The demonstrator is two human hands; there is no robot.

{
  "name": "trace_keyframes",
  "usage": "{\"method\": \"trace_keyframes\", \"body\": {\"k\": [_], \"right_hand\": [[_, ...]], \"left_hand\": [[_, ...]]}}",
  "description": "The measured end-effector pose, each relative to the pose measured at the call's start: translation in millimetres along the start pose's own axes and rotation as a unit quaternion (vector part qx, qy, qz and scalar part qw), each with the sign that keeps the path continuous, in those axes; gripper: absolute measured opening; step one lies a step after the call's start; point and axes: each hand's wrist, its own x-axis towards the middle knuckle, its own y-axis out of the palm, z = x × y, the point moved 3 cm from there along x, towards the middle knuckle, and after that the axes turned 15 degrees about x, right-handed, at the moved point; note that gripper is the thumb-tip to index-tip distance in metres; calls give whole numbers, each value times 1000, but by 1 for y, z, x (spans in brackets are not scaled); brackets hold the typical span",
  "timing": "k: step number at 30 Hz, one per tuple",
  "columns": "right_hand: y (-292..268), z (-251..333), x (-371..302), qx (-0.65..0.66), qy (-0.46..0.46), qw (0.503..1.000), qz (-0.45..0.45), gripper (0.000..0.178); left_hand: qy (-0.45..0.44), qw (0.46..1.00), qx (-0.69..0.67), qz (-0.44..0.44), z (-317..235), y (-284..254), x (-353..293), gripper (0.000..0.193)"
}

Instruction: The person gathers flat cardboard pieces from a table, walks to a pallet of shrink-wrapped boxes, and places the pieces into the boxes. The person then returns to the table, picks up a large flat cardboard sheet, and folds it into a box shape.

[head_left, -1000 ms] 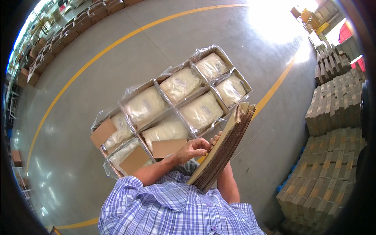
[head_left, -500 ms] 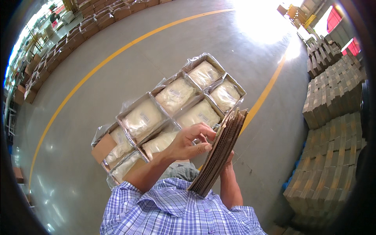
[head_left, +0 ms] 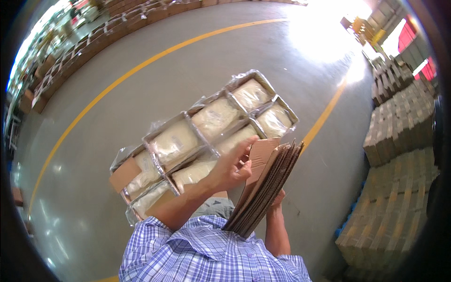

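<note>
A bundle of brown cardboard sheets [head_left: 268, 188] stands tilted on edge against my shirt front. My right hand [head_left: 279, 197] grips it from the far right side, most of its fingers hidden behind the bundle. With finger and thumb, my left hand [head_left: 236, 165] pinches the edge of the leftmost cardboard sheet [head_left: 263, 154], which is fanned away from the others. Below and beyond my hands are open boxes [head_left: 195, 126] in two rows, lined with clear plastic. Each visible one holds a pale, cream-coloured wrapped block [head_left: 174, 141] with a small label.
A loose cardboard piece [head_left: 125, 176] lies over the near-left box. Tall stacks of flattened cartons [head_left: 390, 202] rise on the right. A yellow floor line [head_left: 127, 75] curves round on the left, and a long row of cartons [head_left: 117, 28] runs beyond it.
My left hand has drawn the leftmost sheet away from the bundle, so its flat face now shows. The bundle has shifted slightly right, and the view has moved a little.
</note>
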Motion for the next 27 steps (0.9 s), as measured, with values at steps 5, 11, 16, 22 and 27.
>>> {"method": "trace_keyframes", "body": {"k": [5,11,16,22,27], "right_hand": [[-18,2,-14,14,10,999,-44,65],[-30,8,-29,-37,-44,995,-79,61],[-21,14,-29,-80,-32,994,-62,60],[-23,42,-54,-51,-101,986,-118,54],[-12,74,-90,-63,-171,965,-190,52]], "left_hand": [[32,965,243,96,5,25,-39,66],[6,923,384,22,21,31,-78,53],[-168,937,232,-201,89,-9,-81,85],[-350,825,90,-434,274,-105,-104,107],[-319,733,-114,-590,380,-127,-138,78]]}}
